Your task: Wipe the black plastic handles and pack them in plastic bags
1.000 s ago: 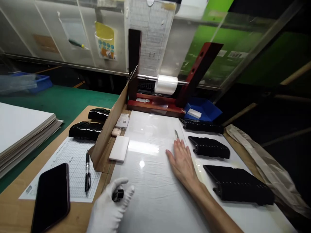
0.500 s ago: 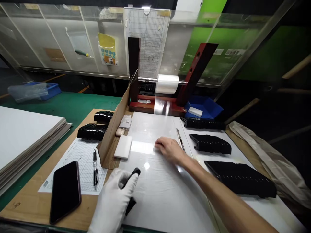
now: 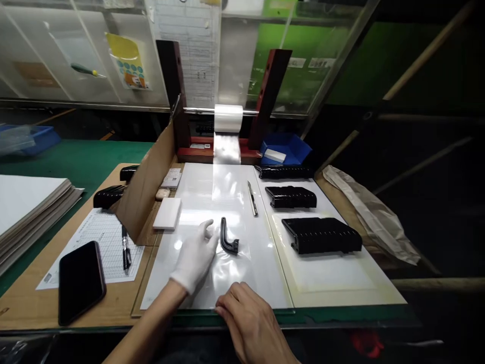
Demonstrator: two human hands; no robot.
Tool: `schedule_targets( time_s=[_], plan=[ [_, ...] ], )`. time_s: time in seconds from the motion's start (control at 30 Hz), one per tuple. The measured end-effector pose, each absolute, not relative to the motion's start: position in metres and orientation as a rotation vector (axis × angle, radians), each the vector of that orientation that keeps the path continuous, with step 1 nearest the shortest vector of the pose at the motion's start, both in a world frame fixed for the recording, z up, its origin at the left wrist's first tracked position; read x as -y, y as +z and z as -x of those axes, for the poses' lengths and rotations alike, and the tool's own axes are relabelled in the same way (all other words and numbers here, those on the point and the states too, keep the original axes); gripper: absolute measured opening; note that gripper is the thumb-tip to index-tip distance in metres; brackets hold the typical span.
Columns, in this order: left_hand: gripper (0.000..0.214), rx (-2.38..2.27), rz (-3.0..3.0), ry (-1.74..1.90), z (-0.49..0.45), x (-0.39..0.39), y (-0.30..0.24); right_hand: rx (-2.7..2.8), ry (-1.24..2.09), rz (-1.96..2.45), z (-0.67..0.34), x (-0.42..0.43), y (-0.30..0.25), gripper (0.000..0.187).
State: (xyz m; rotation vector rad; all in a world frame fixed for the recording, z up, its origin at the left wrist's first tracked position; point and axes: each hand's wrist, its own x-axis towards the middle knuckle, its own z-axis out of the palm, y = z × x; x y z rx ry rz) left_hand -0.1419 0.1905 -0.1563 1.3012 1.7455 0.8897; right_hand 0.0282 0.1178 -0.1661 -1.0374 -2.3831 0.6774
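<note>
My left hand [image 3: 195,255], in a white glove, is over the white board [image 3: 174,278] with its fingers apart. Just to the right of its fingertips lies a black curved part [image 3: 226,237], shaped like a hook or handle. My bare right hand [image 3: 248,313] is at the board's near edge with its fingers pinched together. Clear film [image 3: 227,151] comes off a roll [image 3: 228,119] at the back and runs down over the board toward that hand. Glare and wrinkles show under the black part; the film's edge at my fingertips is hard to see.
A craft knife [image 3: 252,198] lies right of the film. Several black ribbed parts [image 3: 322,235] stand on the right-hand board. A white block [image 3: 167,213], a cardboard flap [image 3: 146,187], a pen [image 3: 126,253] and a phone [image 3: 81,283] are on the left. Behind is a blue bin [image 3: 291,149].
My right hand has drawn back from mid-board to the near edge, and the film now stretches along the board. My left hand has moved forward and let go of the black curved part.
</note>
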Motion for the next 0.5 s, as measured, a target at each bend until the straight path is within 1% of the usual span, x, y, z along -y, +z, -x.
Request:
schedule_targets(
  time_s=[0.03,0.13,0.2,0.23,0.27,0.33,0.37,0.4,0.5],
  plan=[
    [0.044,-1.698,-1.364,0.864,0.146,-0.178,-0.158,2.362,0.679,1.051,-0.029,-0.120,-0.160,0.017],
    [0.038,-1.407,-1.647,0.760,0.157,-0.145,-0.155,2.305,0.740,1.061,-0.033,-0.134,-0.137,0.014],
    [0.029,-1.279,-1.812,0.740,0.160,-0.135,-0.152,2.257,0.858,1.045,-0.040,-0.148,-0.121,0.011],
    [0.024,-1.295,-1.842,0.759,0.160,-0.135,-0.150,2.232,0.949,1.051,-0.045,-0.157,-0.114,0.008],
    [0.026,-1.363,-1.829,0.784,0.159,-0.137,-0.149,2.202,1.046,1.072,-0.050,-0.166,-0.109,0.014],
    [0.040,-1.544,-1.739,0.827,0.156,-0.148,-0.149,2.112,1.211,1.142,-0.057,-0.188,-0.104,0.042],
    [0.043,-1.631,-1.688,0.830,0.155,-0.157,-0.150,2.058,1.253,1.179,-0.059,-0.199,-0.104,0.049],
    [0.043,-1.700,-1.659,0.823,0.154,-0.168,-0.151,2.002,1.258,1.210,-0.059,-0.211,-0.108,0.049],
    [0.041,-1.875,-1.705,0.782,0.152,-0.205,-0.157,1.884,1.139,1.297,-0.049,-0.245,-0.131,0.033]
  ],
)
